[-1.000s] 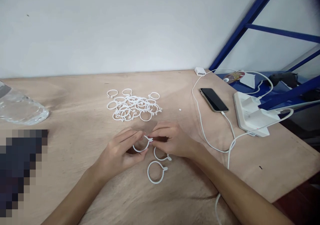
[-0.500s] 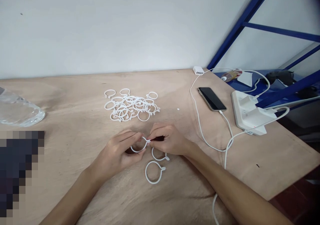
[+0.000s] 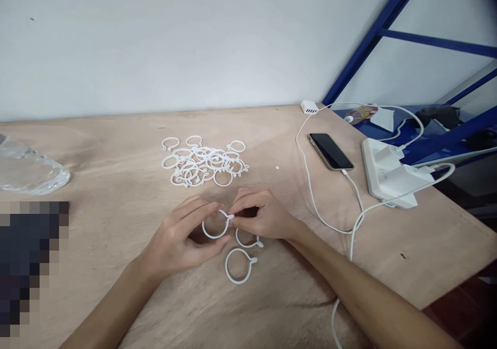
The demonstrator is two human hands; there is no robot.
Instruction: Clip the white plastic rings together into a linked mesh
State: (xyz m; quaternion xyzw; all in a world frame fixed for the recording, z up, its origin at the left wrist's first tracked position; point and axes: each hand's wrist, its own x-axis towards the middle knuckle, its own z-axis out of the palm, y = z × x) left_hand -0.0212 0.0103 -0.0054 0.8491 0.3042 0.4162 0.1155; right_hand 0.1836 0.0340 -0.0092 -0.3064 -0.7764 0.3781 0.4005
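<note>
Pinched by its small looped end, a white plastic curtain ring point(image 3: 225, 231) is held in my right hand point(image 3: 261, 212), thumb against forefinger. My left hand point(image 3: 182, 237) curves around the ring's other side, thumb and fingers apart; the forefinger lies close to the ring's top, and whether it touches cannot be made out. Below my right hand, one more curtain ring point(image 3: 247, 245) lies partly covered on the table. Nearer to me rests another curtain ring point(image 3: 226, 270), its looped end pointing right. Beyond my hands spreads a loose pile of similar rings point(image 3: 207, 157).
A phone point(image 3: 331, 151) lies on the wooden table point(image 3: 116, 183), its white cable running past a power strip point(image 3: 388, 173). Clear plastic point(image 3: 34, 170) sits at the left. A small white charger block point(image 3: 309, 106) stands near the wall, beside a blue metal frame point(image 3: 373, 43).
My left thumb and fingers have spread wider around the curtain ring, leaving more of it visible. My right hand keeps its pinch in nearly the same place.
</note>
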